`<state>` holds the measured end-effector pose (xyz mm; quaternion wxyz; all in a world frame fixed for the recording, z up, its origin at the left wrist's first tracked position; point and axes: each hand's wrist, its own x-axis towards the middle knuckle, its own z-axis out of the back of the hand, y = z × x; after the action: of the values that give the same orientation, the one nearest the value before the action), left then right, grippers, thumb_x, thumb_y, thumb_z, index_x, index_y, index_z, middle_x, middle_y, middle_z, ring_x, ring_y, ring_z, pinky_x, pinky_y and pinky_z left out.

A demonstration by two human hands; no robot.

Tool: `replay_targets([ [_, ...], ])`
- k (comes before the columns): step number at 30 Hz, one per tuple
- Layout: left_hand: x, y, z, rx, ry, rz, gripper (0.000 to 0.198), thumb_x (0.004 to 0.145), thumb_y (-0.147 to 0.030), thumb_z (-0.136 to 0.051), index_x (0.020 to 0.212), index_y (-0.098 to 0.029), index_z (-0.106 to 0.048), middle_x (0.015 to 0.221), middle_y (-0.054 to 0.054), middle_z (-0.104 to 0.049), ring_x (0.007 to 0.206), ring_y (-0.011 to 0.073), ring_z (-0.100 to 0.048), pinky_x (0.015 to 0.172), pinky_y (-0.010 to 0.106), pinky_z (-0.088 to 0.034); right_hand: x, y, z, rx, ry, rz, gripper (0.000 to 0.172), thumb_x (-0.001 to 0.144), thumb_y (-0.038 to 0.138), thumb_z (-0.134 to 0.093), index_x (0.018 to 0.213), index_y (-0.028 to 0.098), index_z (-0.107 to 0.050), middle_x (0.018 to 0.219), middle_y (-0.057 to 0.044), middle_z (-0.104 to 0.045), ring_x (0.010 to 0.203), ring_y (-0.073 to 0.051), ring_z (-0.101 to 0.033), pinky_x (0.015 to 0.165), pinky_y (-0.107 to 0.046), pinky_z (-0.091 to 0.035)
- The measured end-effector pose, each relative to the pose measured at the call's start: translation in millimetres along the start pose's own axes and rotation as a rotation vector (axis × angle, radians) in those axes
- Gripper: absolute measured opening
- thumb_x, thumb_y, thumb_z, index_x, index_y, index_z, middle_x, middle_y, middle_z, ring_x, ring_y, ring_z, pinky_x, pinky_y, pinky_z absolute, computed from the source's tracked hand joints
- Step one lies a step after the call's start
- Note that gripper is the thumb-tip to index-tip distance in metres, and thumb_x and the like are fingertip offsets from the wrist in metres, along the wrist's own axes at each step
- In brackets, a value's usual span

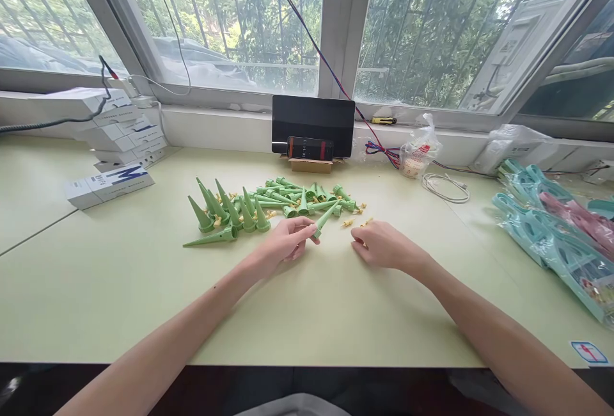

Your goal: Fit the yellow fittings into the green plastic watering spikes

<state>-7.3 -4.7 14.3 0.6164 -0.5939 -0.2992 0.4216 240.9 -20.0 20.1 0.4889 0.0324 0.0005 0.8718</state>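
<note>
I have the left hand (290,239) pinched around the wide end of a green cone (326,219), tip slanting up and away. The right hand (384,244) rests curled at the table; I can't tell whether its fingers hold anything. Just beyond it lie small yellow pieces (347,223). Past my left hand, a heap of loose cones (283,197) crowds the way forward, with upright cones (233,214) to its left. Farther out I see a phone (297,148) before a dark tablet (314,115), stacked white boxes (127,134) left, a coiled white cable (448,196) and bagged teal items (542,230) right.
</note>
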Motion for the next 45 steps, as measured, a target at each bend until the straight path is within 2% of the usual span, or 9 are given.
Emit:
replay_targets([
  [5,-1,-1,-0.7,-0.024,0.008,-0.005,0.037,0.085,-0.051,-0.061,0.095,-0.015,-0.061,0.086,0.006,-0.067,0.043,0.0024,-0.029,0.038,0.018,-0.021,-1,0,-6,0.056,-0.045,0.034,0.022,0.076,0.013,-0.048,0.06,0.019,-0.034,0.051,0.004,-0.036,0.048,-0.011,-0.024,0.052,-0.028,-0.018],
  [9,-1,-1,-0.5,-0.031,0.01,-0.005,0.037,0.085,-0.052,-0.061,0.094,-0.016,-0.061,0.084,0.006,-0.066,0.043,0.0027,-0.028,0.037,0.018,-0.019,-1,3,-8,0.098,-0.08,0.053,0.018,0.073,0.013,-0.049,0.062,0.02,-0.037,0.052,0.004,-0.039,0.048,-0.011,-0.027,0.053,-0.027,-0.019],
  [21,2,3,1.1,-0.035,0.003,-0.02,0.038,0.085,-0.054,-0.06,0.095,-0.017,-0.062,0.084,0.005,-0.067,0.042,0.0027,-0.028,0.037,0.019,-0.018,0,14,-9,0.246,-0.148,0.065,0.009,0.077,0.015,-0.051,0.075,0.02,-0.044,0.059,0.004,-0.05,0.051,-0.01,-0.037,0.053,-0.024,-0.024],
  [28,1,1,1.2,-0.053,0.02,-0.034,0.038,0.085,-0.053,-0.06,0.098,-0.017,-0.06,0.087,0.006,-0.067,0.042,0.0024,-0.031,0.037,0.018,-0.018,1,19,-17,0.334,-0.297,0.211,0.008,0.084,0.013,-0.047,0.079,0.019,-0.05,0.064,0.003,-0.051,0.054,-0.01,-0.041,0.055,-0.023,-0.031],
  [31,1,1,0.6,-0.073,0.027,-0.041,0.038,0.085,-0.052,-0.061,0.1,-0.017,-0.058,0.092,0.007,-0.067,0.042,0.0023,-0.033,0.037,0.018,-0.019,2,21,-23,0.393,-0.389,0.259,0.009,0.09,0.016,-0.045,0.09,0.019,-0.054,0.068,0.001,-0.056,0.056,-0.01,-0.046,0.057,-0.023,-0.035],
  [38,1,3,-1.2,-0.108,0.054,-0.023,0.041,0.083,-0.051,-0.064,0.105,-0.018,-0.054,0.087,0.006,-0.068,0.04,0.0029,-0.036,0.038,0.019,-0.024,5,25,-33,0.536,-0.609,0.152,0.018,0.096,0.026,-0.048,0.113,0.022,-0.047,0.08,-0.002,-0.062,0.061,-0.011,-0.055,0.058,-0.023,-0.046],
  [45,0,4,-1.6,-0.091,0.097,-0.028,0.039,0.085,-0.05,-0.063,0.106,-0.019,-0.054,0.09,0.006,-0.068,0.043,0.0029,-0.037,0.04,0.018,-0.026,8,26,-39,0.556,-0.646,0.157,0.016,0.097,0.026,-0.049,0.112,0.022,-0.049,0.092,-0.006,-0.065,0.073,-0.015,-0.062,0.059,-0.026,-0.05],
])
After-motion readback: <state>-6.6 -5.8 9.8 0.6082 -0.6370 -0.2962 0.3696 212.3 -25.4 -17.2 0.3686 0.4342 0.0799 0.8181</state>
